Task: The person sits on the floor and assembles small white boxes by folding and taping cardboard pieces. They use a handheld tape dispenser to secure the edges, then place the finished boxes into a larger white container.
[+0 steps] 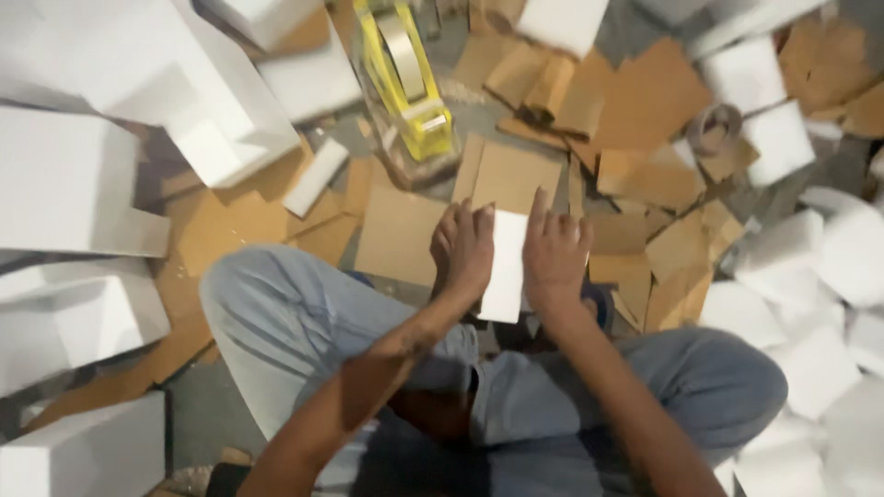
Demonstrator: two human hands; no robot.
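Landmark: the flat white rectangular foam slab [505,267], standing on its long axis between the person's 2 hands, just ahead of the crossed legs in light blue jeans [304,322].
Left hand [463,250]: pressed flat against the slab's left long edge, fingers curled over the top; it grasps the slab from that side, probably to steady it.
Right hand [555,253]: laid on the slab's right long edge, index finger stretched past the slab's far end, the other fingers bent; it holds the slab from the opposite side, so the piece is pinched between both palms.
Under the slab: brown flat cardboard sheets [502,175] lie on the floor beyond and beneath it, giving a level surface to work on.
Beyond the slab: a yellow tape dispenser with a roll of tan tape [405,78] stands upright, within arm's reach ahead.
Left of the slab: 3 or more large white foam blocks [64,179], stacked loosely, well apart from the hands.
Right of the slab: a heap of small white foam offcuts [810,276] and torn cardboard scraps [681,244]; the blur hides their exact shapes.
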